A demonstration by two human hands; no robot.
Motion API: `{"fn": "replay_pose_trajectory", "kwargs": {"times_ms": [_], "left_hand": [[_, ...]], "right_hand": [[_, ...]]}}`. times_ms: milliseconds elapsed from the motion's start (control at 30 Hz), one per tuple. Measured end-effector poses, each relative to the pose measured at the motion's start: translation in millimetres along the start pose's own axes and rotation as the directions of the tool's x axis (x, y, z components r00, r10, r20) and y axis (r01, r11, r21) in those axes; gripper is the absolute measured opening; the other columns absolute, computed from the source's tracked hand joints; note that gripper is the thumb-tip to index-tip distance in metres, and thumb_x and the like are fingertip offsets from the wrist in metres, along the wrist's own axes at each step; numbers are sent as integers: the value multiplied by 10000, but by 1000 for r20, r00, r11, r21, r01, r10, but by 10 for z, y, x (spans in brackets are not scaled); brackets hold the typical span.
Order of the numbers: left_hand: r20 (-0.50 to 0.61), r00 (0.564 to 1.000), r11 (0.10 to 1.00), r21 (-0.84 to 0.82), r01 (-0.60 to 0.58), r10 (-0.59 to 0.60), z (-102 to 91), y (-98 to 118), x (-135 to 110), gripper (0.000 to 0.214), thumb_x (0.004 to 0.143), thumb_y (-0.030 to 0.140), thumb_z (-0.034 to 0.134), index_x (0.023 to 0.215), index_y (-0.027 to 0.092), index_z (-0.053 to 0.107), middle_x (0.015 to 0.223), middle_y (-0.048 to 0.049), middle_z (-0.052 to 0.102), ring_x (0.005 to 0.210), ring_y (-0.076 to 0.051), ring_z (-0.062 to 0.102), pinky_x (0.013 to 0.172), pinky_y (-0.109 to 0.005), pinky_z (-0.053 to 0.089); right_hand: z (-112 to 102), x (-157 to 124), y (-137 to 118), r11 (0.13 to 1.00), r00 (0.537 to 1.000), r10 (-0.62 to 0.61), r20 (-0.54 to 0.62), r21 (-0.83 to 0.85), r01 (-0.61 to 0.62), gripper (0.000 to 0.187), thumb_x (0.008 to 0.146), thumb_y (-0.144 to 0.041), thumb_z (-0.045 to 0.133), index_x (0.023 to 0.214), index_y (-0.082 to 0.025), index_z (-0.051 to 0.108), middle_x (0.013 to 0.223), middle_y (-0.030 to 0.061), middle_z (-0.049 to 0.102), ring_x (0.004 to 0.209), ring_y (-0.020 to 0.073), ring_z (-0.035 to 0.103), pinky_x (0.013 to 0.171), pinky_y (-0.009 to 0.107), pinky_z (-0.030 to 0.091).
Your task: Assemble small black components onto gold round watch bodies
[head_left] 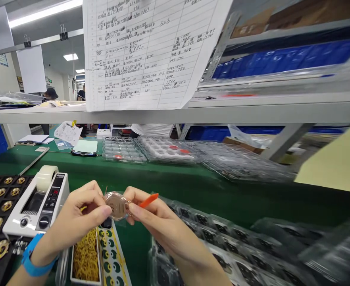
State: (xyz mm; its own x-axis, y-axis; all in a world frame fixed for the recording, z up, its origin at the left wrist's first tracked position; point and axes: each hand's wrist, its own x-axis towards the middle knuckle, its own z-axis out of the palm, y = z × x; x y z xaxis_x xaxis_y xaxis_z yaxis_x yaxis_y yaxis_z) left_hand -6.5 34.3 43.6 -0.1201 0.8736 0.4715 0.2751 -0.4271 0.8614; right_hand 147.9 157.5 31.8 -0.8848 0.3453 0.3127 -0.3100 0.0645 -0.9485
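Pinching a round disc (118, 205)
I'm gripping its rim with left hand (84, 210) and right hand (155, 218), the right also holding an orange stick (149, 200) toward two o'clock.

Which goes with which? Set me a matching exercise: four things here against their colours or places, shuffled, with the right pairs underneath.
Column one
1. Wristband
2. Slim strip
3. Tape dispenser
4. Round disc

Column two
A. White, standing on the green table
B. Between the fingertips of the left hand and right hand
C. Blue
D. Orange, jutting from the right hand's grip

Right pairs: 1-C, 2-D, 3-A, 4-B
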Motion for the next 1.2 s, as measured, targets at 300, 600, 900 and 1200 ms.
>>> {"fn": "replay_pose_trajectory", "kwargs": {"times_ms": [300,600,900,1200], "left_hand": [[-27,999,998,56,-39,40,19,44,-40,288,905,274,616,636,186,562,716,33,393,661,-130,367,607,-284,279],[-27,999,983,180,-35,40,44,104,-59,283,902,322,619,652,189,612,713,27,378,667,-138,380,606,-277,304],[54,998,999,32,32,-34,-24,-23,29,415,882,501,612,622,180,576,720,4,434,647,-141,400,575,-288,300],[7,1000,992,126,-9,8,10,48,7,284,885,264,601,618,185,549,709,23,407,651,-133,387,584,-280,291]], "right_hand": [[-1,-18,-40,999,999,-9,-45,-41,7,431,863,-602,611,727,-196,559,691,-17,463,662,131,434,652,272,353],[24,-27,-29,997,998,-15,-59,-76,11,426,860,-599,613,736,-196,559,690,-13,454,646,130,411,626,268,361],[28,-40,-39,997,999,-4,-49,-83,0,429,856,-598,616,713,-199,549,694,-3,457,662,141,425,630,277,369],[34,-58,-53,997,999,-6,-45,-71,3,410,867,-590,609,740,-204,556,698,-9,460,656,137,414,632,274,361]]}}
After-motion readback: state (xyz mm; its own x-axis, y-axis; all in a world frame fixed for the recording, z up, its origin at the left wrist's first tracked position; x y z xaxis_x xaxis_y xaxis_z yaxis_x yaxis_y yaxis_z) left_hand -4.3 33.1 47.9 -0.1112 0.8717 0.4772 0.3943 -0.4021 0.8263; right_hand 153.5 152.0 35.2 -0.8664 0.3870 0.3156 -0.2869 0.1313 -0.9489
